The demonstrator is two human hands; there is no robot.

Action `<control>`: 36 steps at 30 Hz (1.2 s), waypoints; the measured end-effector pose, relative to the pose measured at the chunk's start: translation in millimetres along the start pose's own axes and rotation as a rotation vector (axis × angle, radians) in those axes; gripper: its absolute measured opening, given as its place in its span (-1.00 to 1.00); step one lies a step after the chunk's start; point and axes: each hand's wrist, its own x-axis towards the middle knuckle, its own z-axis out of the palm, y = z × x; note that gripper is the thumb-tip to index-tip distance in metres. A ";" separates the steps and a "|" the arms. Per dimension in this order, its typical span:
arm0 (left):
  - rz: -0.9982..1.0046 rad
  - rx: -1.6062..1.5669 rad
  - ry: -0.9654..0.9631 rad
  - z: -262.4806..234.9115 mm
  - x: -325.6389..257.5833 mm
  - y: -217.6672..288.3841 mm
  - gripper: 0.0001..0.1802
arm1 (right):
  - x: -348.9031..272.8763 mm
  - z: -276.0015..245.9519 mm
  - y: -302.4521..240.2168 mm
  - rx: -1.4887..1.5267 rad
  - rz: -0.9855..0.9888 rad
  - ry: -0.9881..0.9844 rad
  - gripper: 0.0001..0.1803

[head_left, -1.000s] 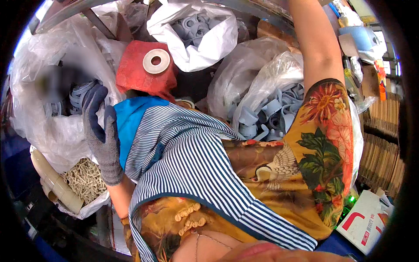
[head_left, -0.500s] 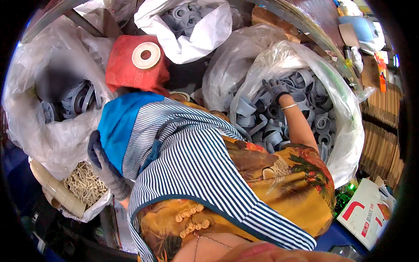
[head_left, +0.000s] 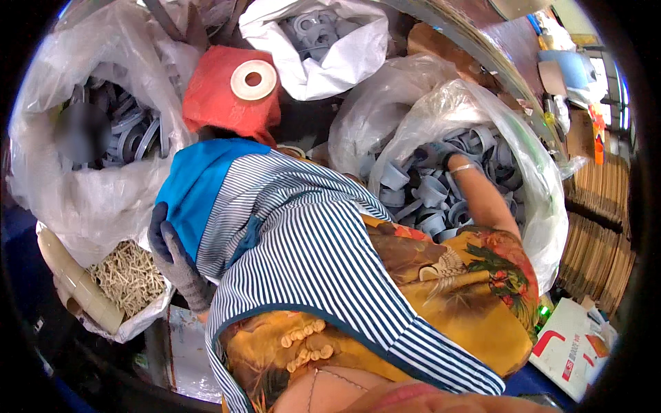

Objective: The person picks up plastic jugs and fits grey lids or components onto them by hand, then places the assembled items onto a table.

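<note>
My right hand (head_left: 435, 153), in a grey glove with dark fingertips, reaches into a large clear plastic bag (head_left: 551, 199) of grey plastic pipe fittings (head_left: 432, 192). It touches the heap near its far left side. Its fingers blend into the grey parts, so their grip is unclear. My left hand (head_left: 175, 256), gloved in grey too, hangs beside the blue edge of my striped apron (head_left: 296, 255). Those fingers are stretched out and hold nothing. A second clear bag (head_left: 62, 199) with grey ring-shaped parts (head_left: 131, 134) lies beyond it.
A red cloth-covered block (head_left: 213, 93) with a cream ring (head_left: 253, 80) stands ahead. Behind is a white sack (head_left: 358, 58) of grey fittings. A bag of small beige pieces (head_left: 127, 279) sits at left. Stacked cardboard (head_left: 595, 255) and a white box (head_left: 568, 347) lie right.
The whole view has shifted a little. My right hand's fingers were spread over the fittings and now point down and left among them. My left hand stays beside the apron.
</note>
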 end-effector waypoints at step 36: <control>-0.022 -0.534 0.023 21.7 25.7 9.9 -0.23 | -55.0 -169.6 -386.3 0.626 -1.383 0.649 -0.41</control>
